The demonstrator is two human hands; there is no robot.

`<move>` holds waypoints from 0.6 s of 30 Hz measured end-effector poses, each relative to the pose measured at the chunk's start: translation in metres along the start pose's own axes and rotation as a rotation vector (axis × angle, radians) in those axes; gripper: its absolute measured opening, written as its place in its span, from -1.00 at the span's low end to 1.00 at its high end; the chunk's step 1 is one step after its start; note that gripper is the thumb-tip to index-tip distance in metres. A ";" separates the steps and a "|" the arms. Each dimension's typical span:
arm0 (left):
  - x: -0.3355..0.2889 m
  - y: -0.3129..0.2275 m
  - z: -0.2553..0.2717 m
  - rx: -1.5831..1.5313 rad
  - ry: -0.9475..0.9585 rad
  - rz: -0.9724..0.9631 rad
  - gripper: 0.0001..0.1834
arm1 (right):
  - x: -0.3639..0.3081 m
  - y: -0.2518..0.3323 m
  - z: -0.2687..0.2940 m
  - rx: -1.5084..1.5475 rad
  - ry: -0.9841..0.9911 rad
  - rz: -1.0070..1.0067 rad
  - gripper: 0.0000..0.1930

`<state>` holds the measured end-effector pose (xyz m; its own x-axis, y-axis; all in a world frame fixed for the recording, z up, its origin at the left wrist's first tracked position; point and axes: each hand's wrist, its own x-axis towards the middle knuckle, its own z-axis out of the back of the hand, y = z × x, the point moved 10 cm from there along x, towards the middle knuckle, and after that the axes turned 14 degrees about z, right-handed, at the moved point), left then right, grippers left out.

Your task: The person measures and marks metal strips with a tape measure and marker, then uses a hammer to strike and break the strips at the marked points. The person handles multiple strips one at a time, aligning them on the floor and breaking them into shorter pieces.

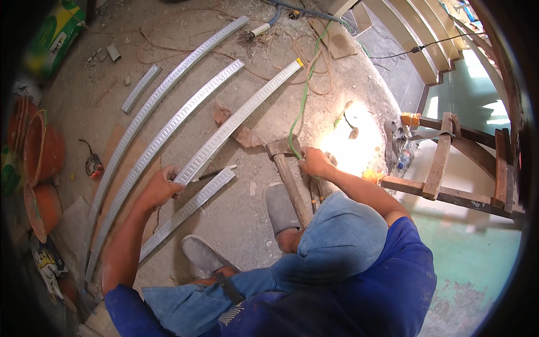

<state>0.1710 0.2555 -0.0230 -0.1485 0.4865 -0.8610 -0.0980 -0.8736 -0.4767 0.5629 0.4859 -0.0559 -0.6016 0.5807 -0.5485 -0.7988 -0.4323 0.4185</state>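
My left hand (160, 188) is closed at the lower end of a slotted metal strip (238, 121), whose far end has yellow tape. A shorter slotted strip (188, 210) and a thin dark-and-white pen-like stick (213, 173) lie just right of that hand. My right hand (315, 163) is pinched around a green cord (304, 101) that runs off to the far side. Beside it, a hammer with a wooden handle (292, 188) leans by my right foot, its head near my fingers.
Two long curved metal strips (182, 109) and a short piece (140, 89) lie to the left. Orange buckets (42, 151) stand at the left edge. A wooden ladder-like frame (441, 163) and stairs (412, 39) are at right. Brown cord (317, 76) loops across the floor.
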 end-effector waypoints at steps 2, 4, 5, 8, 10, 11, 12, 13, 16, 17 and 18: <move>-0.005 -0.002 0.006 0.002 -0.069 -0.025 -0.55 | 0.000 -0.009 0.014 0.020 -0.117 -0.073 -0.73; 0.006 0.009 0.019 0.029 -0.150 -0.095 -0.55 | -0.001 -0.017 0.026 0.031 -0.242 -0.101 -0.72; 0.009 0.015 0.025 0.041 -0.191 -0.125 -0.56 | 0.001 -0.025 0.021 0.105 -0.205 -0.175 -0.65; 0.002 0.005 0.032 0.103 -0.308 -0.222 -0.56 | 0.003 -0.039 0.022 0.117 -0.305 -0.147 -0.69; -0.004 0.002 0.036 0.079 -0.343 -0.272 -0.57 | 0.007 -0.033 0.014 0.060 -0.143 -0.138 -0.72; -0.008 0.000 0.036 0.062 -0.359 -0.296 -0.57 | 0.007 -0.023 0.014 0.026 -0.059 -0.133 -0.72; -0.011 0.001 0.037 0.083 -0.392 -0.284 -0.57 | 0.006 -0.015 0.016 -0.017 -0.032 -0.116 -0.72; -0.014 0.002 0.039 0.102 -0.425 -0.271 -0.57 | 0.005 -0.008 0.016 -0.062 -0.004 -0.099 -0.71; -0.013 0.007 0.043 0.142 -0.476 -0.291 -0.55 | 0.005 0.007 0.013 -0.103 0.018 -0.003 -0.59; -0.012 0.004 0.044 0.152 -0.480 -0.308 -0.55 | 0.005 0.014 0.013 -0.102 0.016 0.032 -0.54; -0.013 0.006 0.046 0.142 -0.472 -0.312 -0.53 | 0.007 0.019 0.005 -0.050 0.061 0.029 -0.52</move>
<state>0.1275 0.2447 -0.0063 -0.5106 0.7024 -0.4959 -0.3334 -0.6933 -0.6389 0.5439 0.4849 -0.0483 -0.6227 0.5249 -0.5803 -0.7793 -0.4830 0.3993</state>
